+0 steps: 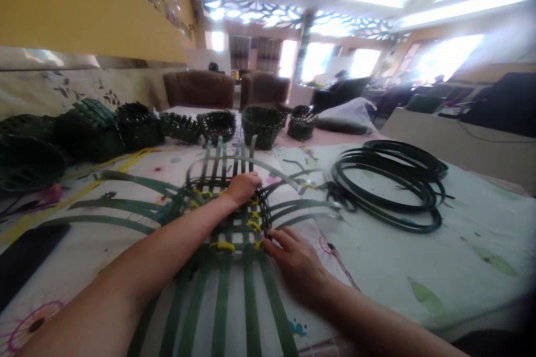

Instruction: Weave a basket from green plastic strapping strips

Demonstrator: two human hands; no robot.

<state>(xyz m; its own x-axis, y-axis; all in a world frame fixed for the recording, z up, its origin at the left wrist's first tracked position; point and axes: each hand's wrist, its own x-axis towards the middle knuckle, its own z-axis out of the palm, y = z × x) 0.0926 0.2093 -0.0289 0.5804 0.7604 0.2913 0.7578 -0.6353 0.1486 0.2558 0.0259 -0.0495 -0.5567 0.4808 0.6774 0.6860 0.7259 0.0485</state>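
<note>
A half-woven basket of dark green strips [238, 228] lies on the flowered tablecloth, its long loose strips fanning out on all sides. Yellow ties [224, 246] mark several crossings of the weave. My left hand [244, 187] reaches across it, fingers closed at the far right edge of the woven part; what they grip is hidden. Lower down, my right hand [295, 259] pinches the near right corner of the rim, thumb and fingertips on a green strip beside a yellow tie.
Coiled green strips [389, 187] lie on the tablecloth [464, 256] at the right. Several finished-looking green baskets [263, 127] line the back and left. A clear plastic bag [349, 114] sits behind, with brown chairs [199, 89] beyond. A dark flat object [31, 259] lies at the left.
</note>
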